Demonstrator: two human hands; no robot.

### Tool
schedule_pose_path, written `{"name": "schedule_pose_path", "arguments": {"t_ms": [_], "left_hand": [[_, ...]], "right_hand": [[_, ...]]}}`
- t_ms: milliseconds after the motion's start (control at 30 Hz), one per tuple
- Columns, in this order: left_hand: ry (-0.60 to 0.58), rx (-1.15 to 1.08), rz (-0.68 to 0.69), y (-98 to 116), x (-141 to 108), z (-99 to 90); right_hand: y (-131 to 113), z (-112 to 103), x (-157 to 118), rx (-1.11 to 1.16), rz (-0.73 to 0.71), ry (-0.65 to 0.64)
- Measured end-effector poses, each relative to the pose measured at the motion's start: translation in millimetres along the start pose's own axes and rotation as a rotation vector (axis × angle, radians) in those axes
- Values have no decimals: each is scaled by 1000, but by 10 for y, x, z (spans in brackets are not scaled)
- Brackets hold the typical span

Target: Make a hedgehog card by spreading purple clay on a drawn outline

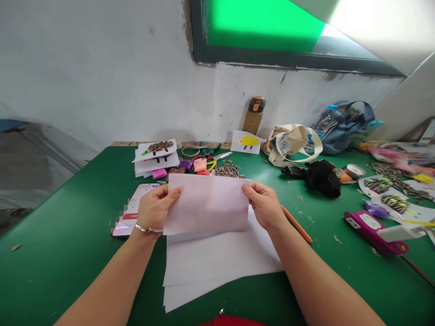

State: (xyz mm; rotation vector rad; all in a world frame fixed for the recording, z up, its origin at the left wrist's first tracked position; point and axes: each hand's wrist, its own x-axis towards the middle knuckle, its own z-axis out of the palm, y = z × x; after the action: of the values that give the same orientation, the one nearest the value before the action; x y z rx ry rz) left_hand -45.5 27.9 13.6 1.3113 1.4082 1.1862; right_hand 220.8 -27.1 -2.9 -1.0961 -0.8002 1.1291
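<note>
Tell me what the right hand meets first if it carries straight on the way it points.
Beyond the paper sheet it grips, the right hand points at the sunflower seed pile, likely first, though depth is unclear.

A paper sheet [207, 203] is held above a paper stack [220, 267] on the desk [68, 217]; a smartphone [134, 210] lies at nine o'clock, a bottle [253, 115] at twelve, a tote bag [292, 145] at one.
</note>
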Motion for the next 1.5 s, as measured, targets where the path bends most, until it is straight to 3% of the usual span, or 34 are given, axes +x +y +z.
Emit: {"name": "schedule_pose_path", "arguments": {"t_ms": [333,433,533,633,967,1033,1100,1167,1233,1300,1367,1500], "left_hand": [[-4,83,40,11,-24,20],[15,317,152,25,-74,69],[80,532,327,32,-126,121],[118,619,414,35,-161,156],[92,632,429,56,-216,229],[37,613,401,14,-181,174],[-111,517,312,-17,-133,95],[-91,437,291,4,-91,18],[-20,506,403,102,-75,-32],[-75,582,545,267,-84,-33],[-224,605,549,453,-100,22],[-560,630,337,693,-83,238]], "right_hand": [[27,10,-5,1,-9,21],[43,37,-20,-247,-95,147],[35,68,-44,-653,-306,309],[3,78,-54,-912,-441,357],[-67,-2,6,-1075,-564,362],[-78,-37,7,-1076,-585,332],[-92,-70,2,-1074,-594,296],[-103,-88,-9,-1073,-593,248],[-107,-79,-23,-1072,-596,184],[-109,-46,-41,-1071,-604,119],[-115,0,-70,-1070,-613,65],[-143,86,-167,-1051,-628,-60]]}}
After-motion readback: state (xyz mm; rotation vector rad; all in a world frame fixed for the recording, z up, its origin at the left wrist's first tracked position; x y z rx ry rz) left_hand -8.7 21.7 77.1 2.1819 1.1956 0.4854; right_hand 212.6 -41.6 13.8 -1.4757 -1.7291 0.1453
